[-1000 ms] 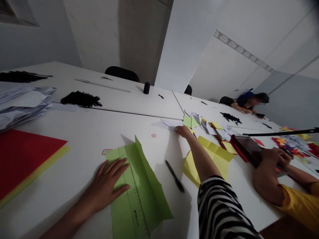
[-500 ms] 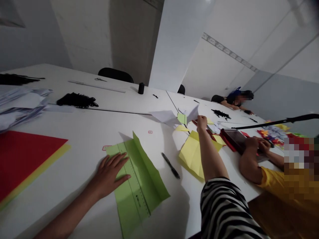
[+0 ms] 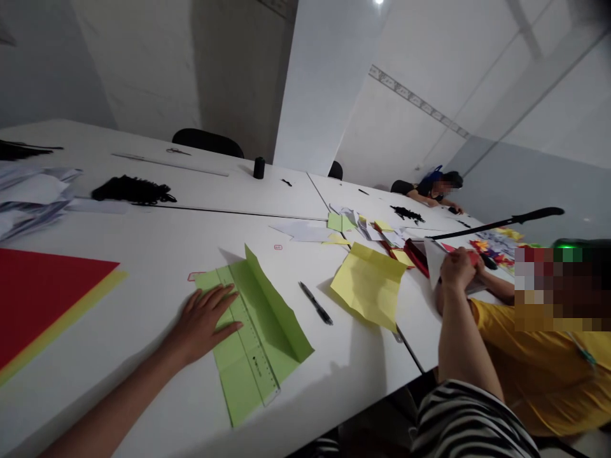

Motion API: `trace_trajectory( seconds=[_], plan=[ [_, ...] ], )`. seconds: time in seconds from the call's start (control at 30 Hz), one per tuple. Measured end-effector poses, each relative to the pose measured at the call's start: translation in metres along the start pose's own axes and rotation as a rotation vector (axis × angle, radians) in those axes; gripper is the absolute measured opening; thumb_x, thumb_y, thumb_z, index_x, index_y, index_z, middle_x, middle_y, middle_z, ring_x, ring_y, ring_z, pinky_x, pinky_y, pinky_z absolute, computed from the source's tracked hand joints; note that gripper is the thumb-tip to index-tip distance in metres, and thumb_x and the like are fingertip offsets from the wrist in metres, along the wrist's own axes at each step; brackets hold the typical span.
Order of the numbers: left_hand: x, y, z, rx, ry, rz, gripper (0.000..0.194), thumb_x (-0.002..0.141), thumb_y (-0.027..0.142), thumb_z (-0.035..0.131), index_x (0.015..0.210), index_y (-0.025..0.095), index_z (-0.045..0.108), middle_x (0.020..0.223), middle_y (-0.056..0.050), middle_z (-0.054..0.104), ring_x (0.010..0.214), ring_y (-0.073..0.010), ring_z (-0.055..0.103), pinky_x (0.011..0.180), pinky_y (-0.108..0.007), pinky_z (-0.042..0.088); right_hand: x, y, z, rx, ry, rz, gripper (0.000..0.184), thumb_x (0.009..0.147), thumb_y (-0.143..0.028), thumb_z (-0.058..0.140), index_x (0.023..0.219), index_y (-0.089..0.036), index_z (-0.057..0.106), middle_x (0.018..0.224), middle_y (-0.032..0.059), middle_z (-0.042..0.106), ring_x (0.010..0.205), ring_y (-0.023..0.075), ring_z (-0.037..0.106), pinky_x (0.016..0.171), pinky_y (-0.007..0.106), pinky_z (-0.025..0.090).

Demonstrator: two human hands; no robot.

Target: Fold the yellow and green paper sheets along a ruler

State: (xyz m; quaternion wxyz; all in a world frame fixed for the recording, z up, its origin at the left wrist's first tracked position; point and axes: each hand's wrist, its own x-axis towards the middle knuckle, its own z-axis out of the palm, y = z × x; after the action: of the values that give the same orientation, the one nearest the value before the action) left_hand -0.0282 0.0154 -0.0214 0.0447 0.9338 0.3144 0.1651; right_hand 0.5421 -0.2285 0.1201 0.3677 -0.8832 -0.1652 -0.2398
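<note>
My left hand (image 3: 210,318) lies flat with fingers spread on a clear ruler (image 3: 258,362). Under the ruler is a creased sheet of green paper (image 3: 279,318), its far right side folded up. Far to the right, my right hand (image 3: 457,267) is closed on a piece of white paper (image 3: 433,257), beside a co-worker's hands, which it partly hides. A black pen (image 3: 315,304) lies between the green sheet and a creased yellow sheet (image 3: 368,286).
Red paper (image 3: 52,292) lies over yellow at left, near a white paper pile (image 3: 33,197) and black cord (image 3: 133,189). Paper scraps (image 3: 341,221) lie mid-table. A person in a yellow shirt (image 3: 529,375) sits close at right; a black arm-like bar (image 3: 496,224) crosses there.
My right hand has moved right with the white paper, from above the scraps to beside the co-worker's hands. My left hand stays on the ruler. The view has shifted slightly right.
</note>
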Motion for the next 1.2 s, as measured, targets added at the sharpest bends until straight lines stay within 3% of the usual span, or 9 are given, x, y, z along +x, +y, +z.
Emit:
trace_trajectory(
  seconds=[0.17, 0.3, 0.37, 0.4, 0.53, 0.63, 0.87, 1.0, 1.2],
  plan=[
    [-0.001, 0.001, 0.0, 0.004, -0.03, -0.023, 0.069, 0.086, 0.068, 0.039, 0.138, 0.024, 0.047, 0.147, -0.008, 0.042, 0.137, -0.0306, 0.035, 0.113, -0.054, 0.02, -0.032, -0.009, 0.027, -0.054, -0.207, 0.065, 0.024, 0.077, -0.018, 0.052, 0.093, -0.012, 0.068, 0.091, 0.0186, 0.068, 0.095, 0.033, 0.064, 0.084, 0.046, 0.048],
    [-0.003, 0.002, -0.001, 0.0, -0.045, -0.028, 0.067, 0.086, 0.067, 0.04, 0.137, 0.025, 0.047, 0.148, -0.006, 0.042, 0.138, -0.03, 0.033, 0.113, -0.053, 0.02, -0.072, -0.055, 0.042, 0.045, -0.352, -0.053, 0.033, 0.083, -0.023, 0.052, 0.11, -0.009, 0.066, 0.112, 0.0201, 0.065, 0.109, 0.0299, 0.06, 0.094, 0.042, 0.045],
    [-0.003, 0.003, -0.001, 0.0, -0.045, -0.022, 0.066, 0.086, 0.067, 0.041, 0.137, 0.026, 0.047, 0.148, -0.006, 0.041, 0.138, -0.0302, 0.033, 0.113, -0.053, 0.02, -0.112, -0.085, 0.041, 0.14, -0.427, -0.153, 0.038, 0.089, -0.03, 0.05, 0.122, -0.016, 0.06, 0.121, 0.0134, 0.063, 0.11, 0.0222, 0.06, 0.094, 0.034, 0.047],
    [-0.004, 0.004, -0.002, 0.001, -0.044, -0.018, 0.066, 0.086, 0.067, 0.041, 0.137, 0.026, 0.047, 0.148, -0.006, 0.041, 0.138, -0.0302, 0.033, 0.113, -0.053, 0.02, -0.138, -0.101, 0.039, 0.216, -0.507, -0.217, 0.037, 0.091, -0.035, 0.049, 0.123, -0.02, 0.06, 0.12, 0.01, 0.064, 0.103, 0.0188, 0.063, 0.088, 0.03, 0.05],
    [-0.003, 0.006, -0.003, 0.006, -0.055, -0.013, 0.066, 0.087, 0.066, 0.041, 0.138, 0.024, 0.046, 0.149, -0.007, 0.04, 0.138, -0.0297, 0.032, 0.114, -0.053, 0.018, -0.248, -0.156, 0.035, 0.716, -1.229, -0.515, 0.042, 0.091, -0.045, 0.053, 0.127, -0.024, 0.058, 0.126, 0.01, 0.061, 0.1, 0.0193, 0.065, 0.085, 0.033, 0.054],
    [-0.003, 0.007, -0.006, -0.004, -0.069, -0.004, 0.066, 0.087, 0.065, 0.042, 0.137, 0.023, 0.046, 0.149, -0.007, 0.04, 0.138, -0.0295, 0.032, 0.114, -0.053, 0.018, -0.292, -0.185, 0.046, 0.809, -1.273, -0.386, 0.044, 0.092, -0.048, 0.051, 0.128, -0.024, 0.056, 0.126, 0.0089, 0.061, 0.1, 0.019, 0.064, 0.081, 0.033, 0.055],
    [-0.006, 0.012, -0.013, -0.032, -0.093, 0.008, 0.062, 0.087, 0.061, 0.048, 0.136, 0.024, 0.046, 0.149, -0.007, 0.04, 0.139, -0.0283, 0.031, 0.114, -0.052, 0.017, -0.302, -0.216, 0.067, 0.665, -1.386, -0.181, 0.056, 0.092, -0.06, 0.044, 0.125, -0.019, 0.059, 0.117, 0.0105, 0.064, 0.105, 0.0223, 0.06, 0.084, 0.033, 0.05],
    [-0.008, 0.017, -0.016, -0.056, -0.114, 0.001, 0.063, 0.086, 0.061, 0.051, 0.136, 0.025, 0.046, 0.149, -0.006, 0.039, 0.139, -0.0279, 0.03, 0.114, -0.052, 0.017, -0.307, -0.21, 0.064, 0.745, -1.504, 0.012, 0.067, 0.089, -0.07, 0.036, 0.13, -0.02, 0.054, 0.119, 0.0119, 0.063, 0.098, 0.021, 0.063, 0.072, 0.028, 0.05],
    [-0.01, 0.019, -0.016, -0.085, -0.094, 0.001, 0.062, 0.084, 0.06, 0.055, 0.134, 0.025, 0.048, 0.145, -0.009, 0.043, 0.137, -0.0296, 0.033, 0.113, -0.054, 0.018, -0.309, -0.202, 0.067, 0.79, -1.526, 0.111, 0.057, 0.087, -0.062, 0.051, 0.126, -0.021, 0.055, 0.111, 0.0101, 0.065, 0.083, 0.016, 0.064, 0.068, 0.026, 0.05]
  ],
)
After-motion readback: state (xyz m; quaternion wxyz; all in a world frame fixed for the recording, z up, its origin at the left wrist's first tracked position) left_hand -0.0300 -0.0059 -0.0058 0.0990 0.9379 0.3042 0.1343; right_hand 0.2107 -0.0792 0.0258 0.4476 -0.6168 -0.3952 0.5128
